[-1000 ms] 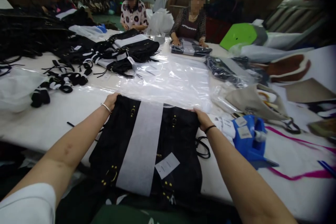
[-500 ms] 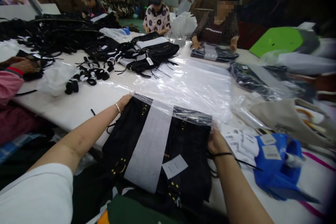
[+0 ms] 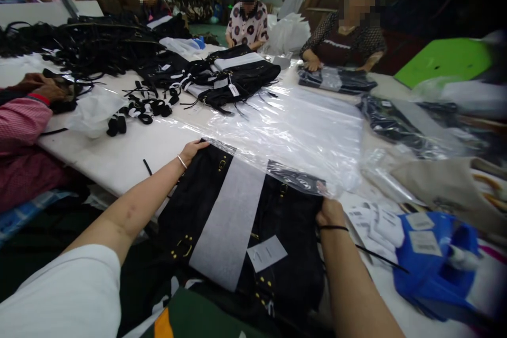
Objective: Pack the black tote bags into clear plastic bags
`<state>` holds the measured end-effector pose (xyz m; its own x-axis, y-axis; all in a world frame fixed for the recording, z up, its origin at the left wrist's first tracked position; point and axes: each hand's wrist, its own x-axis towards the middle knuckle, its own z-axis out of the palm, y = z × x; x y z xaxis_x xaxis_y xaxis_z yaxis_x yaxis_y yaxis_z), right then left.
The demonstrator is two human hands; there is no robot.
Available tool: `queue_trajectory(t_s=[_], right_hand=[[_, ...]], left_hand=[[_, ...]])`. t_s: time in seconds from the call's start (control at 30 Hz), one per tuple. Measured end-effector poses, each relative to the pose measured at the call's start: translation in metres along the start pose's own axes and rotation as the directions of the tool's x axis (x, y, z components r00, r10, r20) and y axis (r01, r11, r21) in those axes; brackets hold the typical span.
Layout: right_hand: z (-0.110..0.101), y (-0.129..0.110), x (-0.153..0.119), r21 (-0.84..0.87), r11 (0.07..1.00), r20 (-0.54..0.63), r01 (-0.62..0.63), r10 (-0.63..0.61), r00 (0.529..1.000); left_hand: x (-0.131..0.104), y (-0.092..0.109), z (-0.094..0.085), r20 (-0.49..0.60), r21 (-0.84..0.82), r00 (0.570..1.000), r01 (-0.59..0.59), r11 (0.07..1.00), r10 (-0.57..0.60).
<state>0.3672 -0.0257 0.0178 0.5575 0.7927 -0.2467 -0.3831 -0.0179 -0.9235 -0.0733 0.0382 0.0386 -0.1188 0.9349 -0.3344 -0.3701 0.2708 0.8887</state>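
Note:
A black bag point(image 3: 293, 243) with brass-coloured buckles and studs lies tilted across the table's near edge, in front of my body. A pale grey paper strip point(image 3: 229, 216) runs down its middle, and a white tag point(image 3: 267, 253) rests on it. My left hand point(image 3: 193, 151) is closed on the bag's far left corner. At the far right corner, my right hand point(image 3: 330, 212) grips the bag's side, some fingers hidden. Clear plastic film point(image 3: 297, 175) covers the bag's far edge between my hands. Flat clear plastic bags point(image 3: 309, 121) spread beyond it.
Blue tape dispenser point(image 3: 435, 264) and white labels point(image 3: 376, 224) lie to the right. Packed black bags point(image 3: 412, 121) sit at the far right. Black bags point(image 3: 241, 74) and strap bundles point(image 3: 146, 108) cover the far left. Co-workers sit around the table; a pink-sleeved arm point(image 3: 24, 121) reaches in at left.
The camera view has shifted, so the scene sits a little further right. The plastic film reaches less far over the bag's far edge. Both hands still hold the bag's corners.

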Motion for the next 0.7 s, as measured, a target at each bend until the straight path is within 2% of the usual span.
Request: queue_trajectory(t_s=[0.07, 0.13, 0.27, 0.33, 0.37, 0.43, 0.47, 0.57, 0.7], right_hand=[[0.001, 0.007, -0.004, 0.015, 0.999, -0.065, 0.033, -0.032, 0.997], [0.001, 0.010, -0.009, 0.004, 0.998, -0.079, 0.064, -0.064, 0.995], [-0.002, 0.011, -0.016, -0.066, 0.988, -0.054, 0.136, -0.140, 0.989], [-0.003, 0.011, -0.015, -0.130, 0.978, -0.031, 0.161, -0.166, 0.986], [-0.003, 0.011, -0.014, -0.168, 0.972, -0.026, 0.165, -0.172, 0.985], [-0.003, 0.013, -0.012, -0.229, 0.962, -0.041, 0.149, -0.162, 0.986], [-0.003, 0.014, -0.011, -0.253, 0.957, -0.056, 0.142, -0.161, 0.985], [-0.003, 0.017, -0.009, -0.325, 0.931, -0.083, 0.169, -0.206, 0.975], [-0.003, 0.017, -0.010, -0.424, 0.883, -0.086, 0.203, -0.262, 0.961]], left_hand=[[0.006, -0.012, 0.005, -0.048, -0.030, 0.997, -0.062, 0.998, 0.061], [0.009, -0.020, 0.009, -0.082, -0.052, 0.990, -0.116, 0.992, 0.111], [0.006, -0.016, 0.007, -0.062, -0.056, 0.991, -0.123, 0.991, 0.120], [0.001, -0.005, -0.001, 0.040, -0.042, 0.999, 0.004, 0.999, -0.002], [-0.002, 0.001, -0.006, 0.110, -0.025, 0.990, 0.096, 0.995, -0.093], [-0.007, 0.013, -0.015, 0.228, 0.019, 0.941, 0.252, 0.968, -0.249], [-0.008, 0.017, -0.018, 0.249, 0.034, 0.927, 0.279, 0.960, -0.279], [-0.005, 0.019, -0.018, 0.183, 0.031, 0.965, 0.187, 0.982, -0.189], [0.008, 0.006, -0.008, 0.087, 0.020, 0.993, 0.078, 0.997, -0.080]])
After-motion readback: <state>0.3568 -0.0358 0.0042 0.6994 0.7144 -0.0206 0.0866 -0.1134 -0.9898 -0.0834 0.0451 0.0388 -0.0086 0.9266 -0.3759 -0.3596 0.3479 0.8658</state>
